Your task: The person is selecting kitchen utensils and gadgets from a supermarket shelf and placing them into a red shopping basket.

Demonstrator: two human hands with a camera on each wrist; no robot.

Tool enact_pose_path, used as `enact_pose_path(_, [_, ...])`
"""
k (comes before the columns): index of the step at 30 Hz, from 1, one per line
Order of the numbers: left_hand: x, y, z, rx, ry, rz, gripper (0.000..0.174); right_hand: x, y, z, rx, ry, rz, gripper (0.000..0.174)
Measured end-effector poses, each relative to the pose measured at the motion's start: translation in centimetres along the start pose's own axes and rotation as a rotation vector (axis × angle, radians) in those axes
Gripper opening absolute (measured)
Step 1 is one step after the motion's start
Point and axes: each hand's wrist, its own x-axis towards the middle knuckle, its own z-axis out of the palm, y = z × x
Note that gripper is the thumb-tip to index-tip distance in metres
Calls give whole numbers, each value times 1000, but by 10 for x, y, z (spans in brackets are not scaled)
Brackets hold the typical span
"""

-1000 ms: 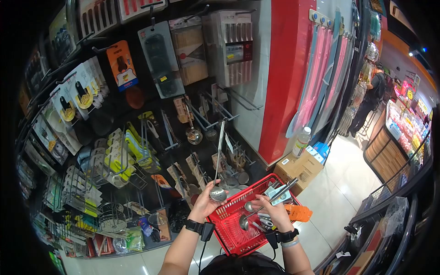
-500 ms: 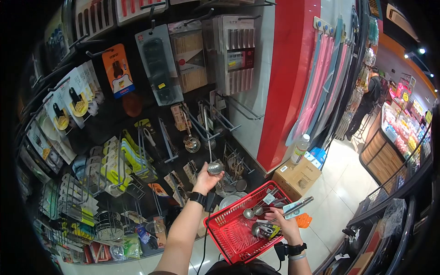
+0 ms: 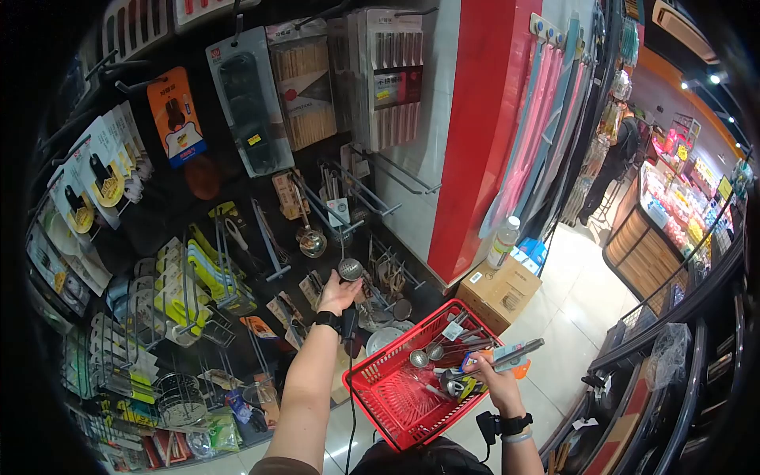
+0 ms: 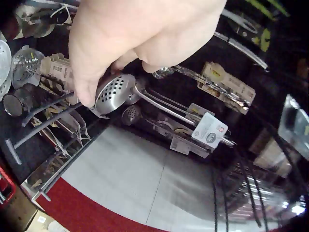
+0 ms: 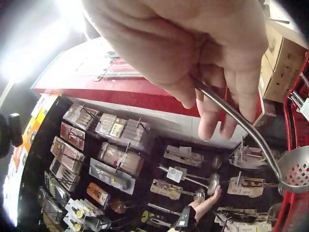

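A slotted metal ladle (image 3: 350,270) (image 4: 115,94) hangs down by the rack, a white tag on its handle. My left hand (image 3: 339,294) (image 4: 140,34) is at its bowl, fingertips touching the rim, palm facing up in the head view. Over the right side of the red basket (image 3: 358,384), my right hand (image 3: 499,384) (image 5: 193,43) grips the handle of another slotted ladle (image 5: 295,170). That handle's labelled end sticks out past the hand. More ladles (image 3: 419,359) lie in the basket.
Packaged utensils (image 3: 305,91) hang on hooks at the left and ahead. A red column (image 3: 475,150) stands beyond the basket, with a cardboard box (image 3: 500,294) and a bottle (image 3: 503,241) at its foot. A person (image 3: 613,166) stands far right.
My left hand has moved forward and left to the rack with the ladle, whose handle has gone up among the hooks. My right hand has moved slightly right and down, keeping its ladle.
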Motion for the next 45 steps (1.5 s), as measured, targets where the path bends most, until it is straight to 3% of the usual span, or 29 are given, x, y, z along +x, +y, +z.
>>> enact_pose_path(3, [0, 3, -5, 72, 5, -9, 58, 9, 7, 7, 7, -78, 15, 24])
enact_pose_path(5, [-13, 1, 0, 325, -20, -4, 54, 14, 9, 13, -24, -124, -31, 23])
enact_pose_path(9, [-82, -32, 21, 853, -416, 57, 36, 28, 3, 29, -76, -177, 24, 23])
enact_pose_path(11, [-136, -63, 41, 1078, -521, -104, 43, 29, -11, 44, -6, -157, -22, 21])
enact_pose_path(13, [-165, -93, 21, 1315, -759, -65, 49, 40, -10, 51, -71, -152, -25, 20])
enact_pose_path(15, [-195, -114, 16, 1401, -843, -45, 56, 50, -8, 58, -21, -165, -15, 21])
enact_pose_path(17, [-216, -123, 17, 1520, -633, -104, 56, 57, -10, 65, 21, -153, -33, 21])
enact_pose_path(19, [-207, -139, -8, 1452, -600, -54, 47, 58, -18, 71, -15, -192, -28, 22])
enact_pose_path(21, [-211, -143, -6, 1125, -564, -44, 45, 57, -28, 79, -23, -213, -21, 24])
enact_pose_path(22, [-216, -143, -6, 1131, -485, -43, 35, 57, -33, 80, -8, -249, -3, 34])
enact_pose_path(24, [-215, -139, -5, 1110, -481, -61, 31, 60, -31, 79, -23, -241, -59, 44])
enact_pose_path(27, [-220, -130, -7, 1122, -485, -19, 28, 68, -30, 58, -186, -193, -107, 89])
enact_pose_path(30, [-218, -122, -13, 1168, -512, 78, 28, 72, -40, 29, -461, 73, -364, 94])
enact_pose_path(31, [-217, -120, -18, 1183, -532, 108, 28, 74, -41, 20, -392, 121, -407, 87])
enact_pose_path(33, [-221, -117, -16, 1228, -542, 109, 28, 51, -87, 23, -179, 28, -411, 78])
enact_pose_path(34, [-225, -115, -14, 1294, -548, 142, 28, 54, -93, 21, -219, -15, -528, 63])
enact_pose_path(35, [-226, -114, -12, 1359, -555, 177, 28, 55, -103, 19, -221, -9, -529, 63])
enact_pose_path(37, [-226, -111, -15, 1413, -563, 206, 29, 52, -123, 17, -518, -207, -594, 48])
enact_pose_path(38, [-225, -110, -18, 1467, -564, 238, 29, 49, -128, 20, -565, -172, -534, 35])
enact_pose_path(42, [-225, -106, -25, 1512, -517, 358, 31, 50, -132, 27, -580, -215, -478, 31])
enact_pose_path(44, [-227, -103, -25, 1655, -488, 452, 32, 62, -118, 35, -294, -215, -544, 29])
enact_pose_path(45, [-227, -103, -25, 1649, -480, 461, 32, 67, -112, 40, -299, -225, -548, 29])
